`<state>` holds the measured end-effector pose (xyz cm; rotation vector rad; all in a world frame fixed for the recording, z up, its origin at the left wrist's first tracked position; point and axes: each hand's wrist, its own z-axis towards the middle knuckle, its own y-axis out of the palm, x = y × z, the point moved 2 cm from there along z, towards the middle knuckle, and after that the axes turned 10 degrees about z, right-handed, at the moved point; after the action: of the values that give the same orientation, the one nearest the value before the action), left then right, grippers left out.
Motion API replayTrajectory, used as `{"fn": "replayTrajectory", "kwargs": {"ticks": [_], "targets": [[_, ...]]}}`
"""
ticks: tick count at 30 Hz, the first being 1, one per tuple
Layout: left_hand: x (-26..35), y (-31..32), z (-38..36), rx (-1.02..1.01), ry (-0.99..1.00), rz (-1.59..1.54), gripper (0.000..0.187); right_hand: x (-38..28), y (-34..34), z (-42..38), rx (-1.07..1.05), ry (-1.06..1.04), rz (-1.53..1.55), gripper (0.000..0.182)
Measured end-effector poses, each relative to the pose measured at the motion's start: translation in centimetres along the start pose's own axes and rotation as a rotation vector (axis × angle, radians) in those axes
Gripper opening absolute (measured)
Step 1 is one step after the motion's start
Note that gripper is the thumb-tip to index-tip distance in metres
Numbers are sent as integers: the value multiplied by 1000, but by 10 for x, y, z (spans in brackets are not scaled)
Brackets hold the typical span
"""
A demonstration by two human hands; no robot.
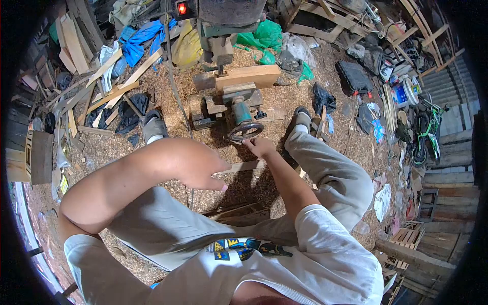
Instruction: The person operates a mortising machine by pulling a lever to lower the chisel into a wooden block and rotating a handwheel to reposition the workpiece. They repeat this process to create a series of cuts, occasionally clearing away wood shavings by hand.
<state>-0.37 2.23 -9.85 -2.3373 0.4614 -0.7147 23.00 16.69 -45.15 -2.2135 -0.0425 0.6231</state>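
Observation:
My left hand (206, 170) is closed around the end of a flat pale bar (245, 166), which sticks out to the right between thumb and fingers. The fingers of my right hand (261, 147) close on the lower rim of a dark handwheel (246, 130). This wheel sits at the front of a green machine vise (240, 112). Behind the vise's jaws, a light wooden block (251, 77) lies crosswise on the machine. Above the block's left part hangs the machine's tool head (219, 51); its tip is hard to make out.
A red lit switch (181, 8) is beside the machine's dark body (231, 11). A cable (175, 86) runs down left of the vise. Wood offcuts (109, 96) are piled at left. Shavings cover the floor around my feet. A black case (354, 78) and a green bicycle (428, 133) stand right.

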Motion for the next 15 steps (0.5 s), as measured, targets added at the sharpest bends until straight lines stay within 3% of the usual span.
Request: {"fn": "replayTrajectory", "kwargs": {"ticks": [8, 15], "targets": [[3, 2, -1, 35, 5, 12, 67, 3, -1, 8, -118, 18, 48, 103], [9, 4, 0, 38, 0, 44, 63, -8, -15, -7, -75, -10, -28, 104]]}}
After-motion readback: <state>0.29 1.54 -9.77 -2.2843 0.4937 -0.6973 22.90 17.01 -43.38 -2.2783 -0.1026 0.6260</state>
